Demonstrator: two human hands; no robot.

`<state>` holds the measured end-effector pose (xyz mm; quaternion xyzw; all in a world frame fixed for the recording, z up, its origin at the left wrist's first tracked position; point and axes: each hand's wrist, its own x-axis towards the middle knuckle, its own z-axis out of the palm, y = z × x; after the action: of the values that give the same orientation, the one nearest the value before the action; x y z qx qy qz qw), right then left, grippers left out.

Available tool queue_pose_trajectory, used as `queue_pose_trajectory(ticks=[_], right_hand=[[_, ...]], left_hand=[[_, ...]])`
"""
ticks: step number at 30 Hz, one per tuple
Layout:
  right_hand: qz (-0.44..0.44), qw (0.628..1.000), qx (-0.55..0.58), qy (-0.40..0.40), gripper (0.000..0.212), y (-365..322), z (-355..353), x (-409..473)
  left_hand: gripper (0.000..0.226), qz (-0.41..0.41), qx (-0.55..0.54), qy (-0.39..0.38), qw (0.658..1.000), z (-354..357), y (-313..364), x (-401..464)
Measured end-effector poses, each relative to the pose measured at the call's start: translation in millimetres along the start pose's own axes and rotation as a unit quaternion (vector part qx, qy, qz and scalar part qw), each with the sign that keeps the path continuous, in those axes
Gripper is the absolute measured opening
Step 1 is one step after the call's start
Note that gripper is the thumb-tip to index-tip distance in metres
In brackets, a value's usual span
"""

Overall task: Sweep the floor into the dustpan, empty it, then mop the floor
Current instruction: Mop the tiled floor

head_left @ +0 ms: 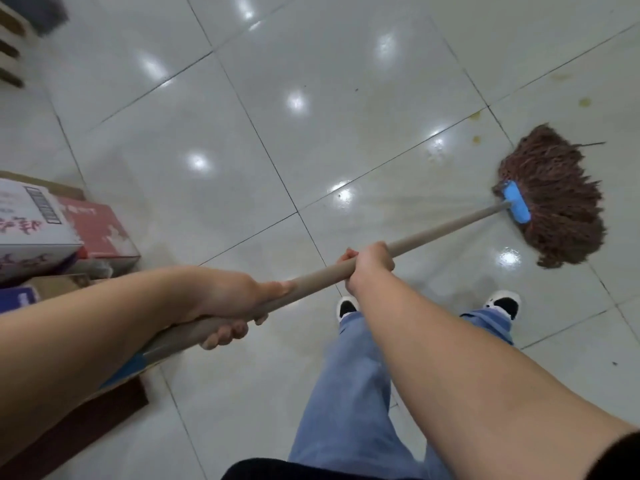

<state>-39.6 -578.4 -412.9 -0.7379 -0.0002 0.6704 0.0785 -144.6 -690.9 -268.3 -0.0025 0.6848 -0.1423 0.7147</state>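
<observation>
Your left hand point(228, 299) covers part of the mop handle point(443, 230); the handle's blue end runs behind your forearm, so its tip cannot be seen. The boxes point(41, 230) are cut by the left edge, their print unreadable. The top-left shelf point(14, 46) is blurred. Your jeans point(346, 393) hide most of both shoes.

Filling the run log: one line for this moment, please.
phase: mopping | left hand, right hand: grip beige mop handle | brown string mop head: on white tiled floor
</observation>
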Motion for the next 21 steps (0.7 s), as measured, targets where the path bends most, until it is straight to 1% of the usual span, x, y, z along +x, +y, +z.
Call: queue_pose_trajectory(ticks=[4, 6, 10, 15, 18, 21], right_hand=[[0.001, 1.000, 0.005, 0.006, 0.025, -6.7, -2.1, 4.8], [-0.006, 1.000, 0.006, 0.006, 0.025, -12.5, -4.5, 8.9], [-0.016, 1.000, 0.022, -0.001, 0.026, -48.4, -9.6, 24.2], [-0.026, 0.997, 0.074, -0.009, 0.026, -149.9, -34.9, 50.3], [-0.033, 0.994, 0.100, -0.013, 0.025, -230.9, -58.0, 69.1], [-0.033, 0.993, 0.111, -0.008, 0.026, -318.9, -89.3, 88.3]], left_hand=[[0.061, -0.003, 0.010, -0.017, 1.000, 2.1, 8.1, 7.4], [0.061, -0.007, 0.012, -0.020, 1.000, 3.8, 17.1, 9.6], [0.060, -0.003, 0.023, -0.012, 1.000, 5.9, 58.5, 12.9], [0.058, 0.027, 0.052, 0.005, 0.998, 20.0, 167.3, 6.3], [0.058, 0.048, 0.069, 0.010, 0.996, 35.5, 251.1, -3.2], [0.059, 0.053, 0.086, 0.013, 0.995, 57.5, 344.1, -17.1]])
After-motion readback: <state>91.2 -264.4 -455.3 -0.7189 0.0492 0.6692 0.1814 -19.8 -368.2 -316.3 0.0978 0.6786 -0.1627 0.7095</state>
